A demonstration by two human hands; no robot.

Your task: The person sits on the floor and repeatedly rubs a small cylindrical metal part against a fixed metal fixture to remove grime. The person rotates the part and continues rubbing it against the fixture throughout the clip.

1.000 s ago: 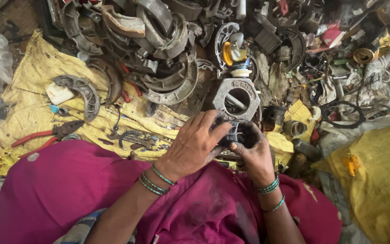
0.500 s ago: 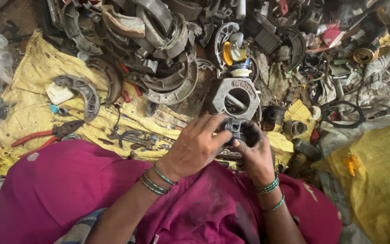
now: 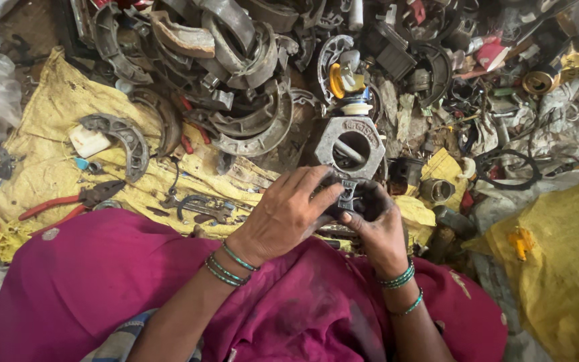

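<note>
Your hands — left hand [image 3: 283, 214] and right hand [image 3: 376, 224] — clasp a small dark metal part [image 3: 348, 196], seemingly mid-assembly; scrap pile [image 3: 249, 100] untouched.

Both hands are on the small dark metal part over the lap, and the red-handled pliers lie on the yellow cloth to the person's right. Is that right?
Not quite. The head view shows the red-handled pliers on the yellow cloth to the person's left, not right. The rest holds: left hand and right hand both grip the small dark metal part over the lap.
</note>
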